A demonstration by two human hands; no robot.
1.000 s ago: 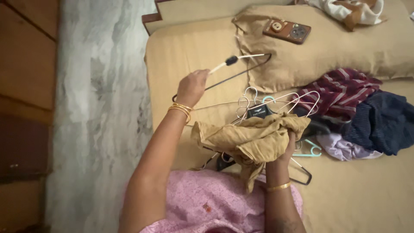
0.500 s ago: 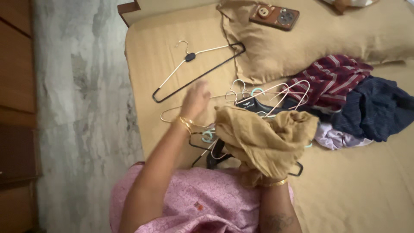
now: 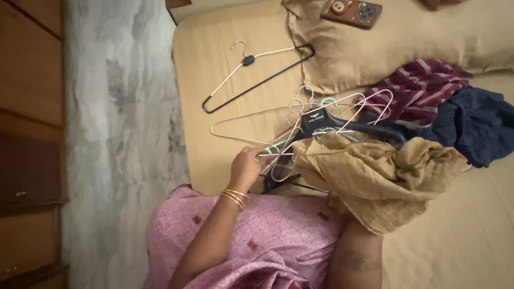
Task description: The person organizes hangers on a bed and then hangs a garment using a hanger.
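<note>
Hanger pile (image 3: 316, 126): left hand (image 3: 247, 167) grips one; tan cloth (image 3: 375, 174) alongside.

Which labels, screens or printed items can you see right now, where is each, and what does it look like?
Phone: lying back-up on the tan pillow at top; rectangular, brown case with round camera rings; its screen faces down, unseen.
Hanger label: on the centre of the black hanger in the hanger pile near the left hand; small black patch with pale print.
No packages or signs.
</note>
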